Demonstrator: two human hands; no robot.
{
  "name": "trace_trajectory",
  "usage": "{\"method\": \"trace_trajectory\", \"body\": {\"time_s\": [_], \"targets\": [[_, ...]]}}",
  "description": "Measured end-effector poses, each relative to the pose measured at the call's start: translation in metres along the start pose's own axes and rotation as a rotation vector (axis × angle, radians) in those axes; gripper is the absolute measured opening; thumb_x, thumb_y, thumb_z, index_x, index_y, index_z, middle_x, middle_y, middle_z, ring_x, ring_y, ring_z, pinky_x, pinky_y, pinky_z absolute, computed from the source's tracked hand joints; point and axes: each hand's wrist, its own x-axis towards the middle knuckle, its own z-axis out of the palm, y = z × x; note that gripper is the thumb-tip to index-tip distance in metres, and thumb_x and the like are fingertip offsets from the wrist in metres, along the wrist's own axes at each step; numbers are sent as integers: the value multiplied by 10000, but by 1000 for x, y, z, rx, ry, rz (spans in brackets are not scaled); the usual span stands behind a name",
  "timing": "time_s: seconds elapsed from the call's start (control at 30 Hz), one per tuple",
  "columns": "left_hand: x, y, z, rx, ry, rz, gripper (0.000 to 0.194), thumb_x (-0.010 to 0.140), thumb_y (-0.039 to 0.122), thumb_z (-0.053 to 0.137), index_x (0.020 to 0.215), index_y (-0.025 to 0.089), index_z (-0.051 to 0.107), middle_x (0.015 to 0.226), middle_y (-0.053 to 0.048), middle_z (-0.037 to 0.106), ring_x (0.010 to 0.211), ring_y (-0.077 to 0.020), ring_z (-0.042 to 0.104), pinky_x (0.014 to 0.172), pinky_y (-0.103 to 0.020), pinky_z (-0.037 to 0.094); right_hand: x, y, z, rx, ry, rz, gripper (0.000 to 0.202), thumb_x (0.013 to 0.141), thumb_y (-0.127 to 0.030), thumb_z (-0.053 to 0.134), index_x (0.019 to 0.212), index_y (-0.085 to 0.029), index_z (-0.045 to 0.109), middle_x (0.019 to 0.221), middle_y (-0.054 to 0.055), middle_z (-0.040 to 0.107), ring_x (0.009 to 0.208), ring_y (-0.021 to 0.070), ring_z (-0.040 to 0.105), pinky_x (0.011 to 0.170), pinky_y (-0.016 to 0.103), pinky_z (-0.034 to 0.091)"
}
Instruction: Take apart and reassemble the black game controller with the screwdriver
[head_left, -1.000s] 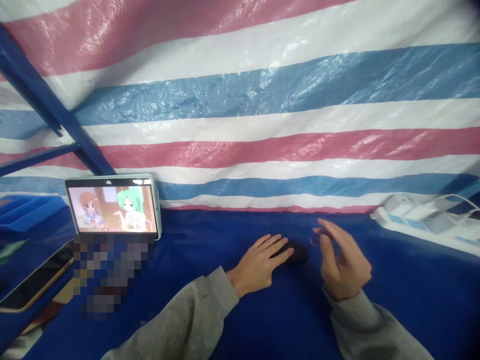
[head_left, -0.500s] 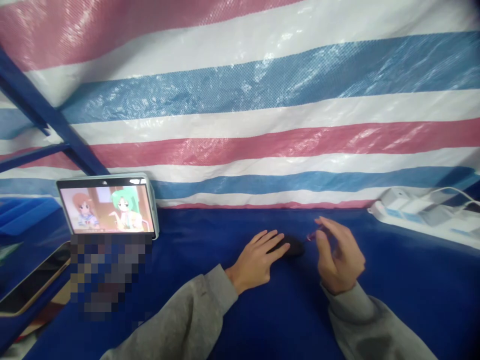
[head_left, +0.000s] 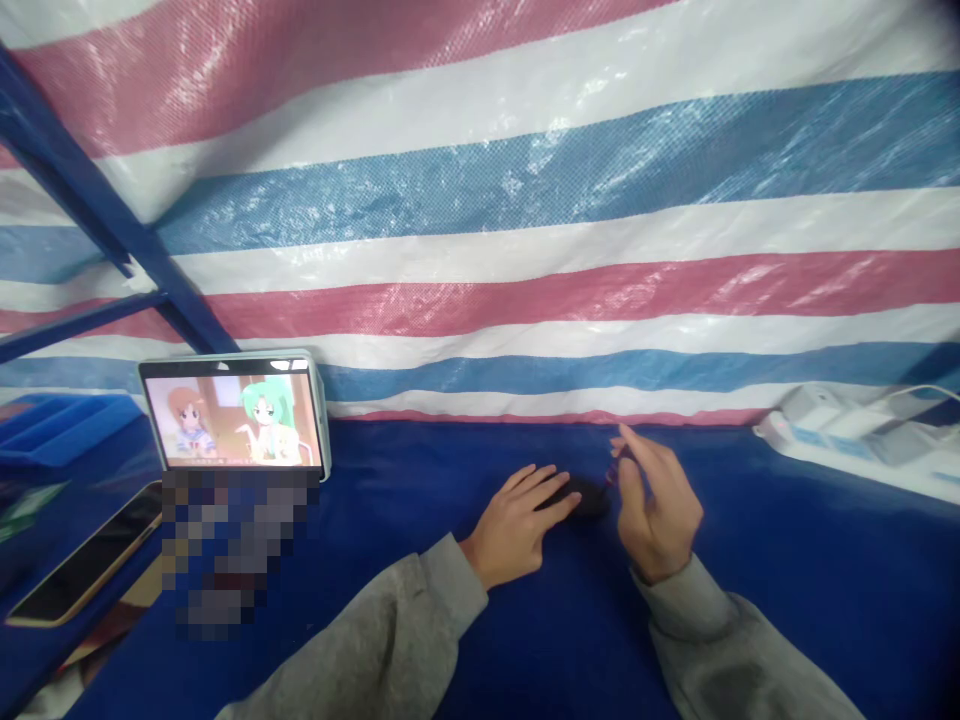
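Head view has the left hand (head_left: 514, 535) palm down, fingers lightly spread, their tips touching the left side of a small black object (head_left: 590, 499), perhaps a computer mouse, which sits on the blue counter (head_left: 540, 655) between the two hands. On its other side, the right hand (head_left: 664, 510) is half curled — thumb and forefinger narrowed to a small gap beside a thin purplish strand (head_left: 613, 472). Whether those fingertips pinch the strand or only brush it, I cannot tell. The step in hand looks like steadying the black object with one hand while working the strand with the other. As I judge it, the next move calls for a quiet left hand and a sure pinch from the right — a loose strand could slip, and a light object could slide on the smooth surface.
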Motion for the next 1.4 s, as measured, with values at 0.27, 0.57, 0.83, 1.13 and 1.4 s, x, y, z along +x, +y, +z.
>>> {"method": "trace_trajectory", "body": {"time_s": [0.27,0.57,0.83,1.13,1.4], "targets": [[1,-5,1,-45,-46,32,427,1008,139,462,1421,237,502,1521,-76,461,1466,-207,344,1211,-459,306,-3,10,-13,-26,35,-35,322,878,-157,634,1197,-198,655,1001,89,744,901,223,716,809,378,593],[-1,-4,4,-31,-43,44,450,997,116,460,1427,244,498,1526,-60,457,1479,-206,315,1225,-459,277,-3,10,-20,-106,81,-52,367,827,-147,706,1187,-211,673,1002,78,732,823,191,703,755,333,582],[1,-1,0,-52,-4,11,421,991,143,460,1390,249,546,1493,-58,500,1441,-203,392,1201,-455,323,-5,8,-18,-11,57,-40,404,852,-86,648,1235,-214,643,1001,75,730,871,200,709,807,359,586],[1,-1,0,-58,-8,-8,440,982,138,472,1402,256,533,1484,-60,510,1426,-206,417,1190,-456,347,-9,7,-18,76,31,32,353,910,-132,569,1250,-206,628,1064,100,729,903,222,713,783,412,606],[2,-1,0,-68,-6,10,461,964,108,487,1400,250,536,1487,-71,504,1433,-217,407,1188,-474,348,-8,6,-18,-11,53,20,268,877,-165,646,1140,-208,676,1016,85,731,935,228,705,816,399,597]]}}
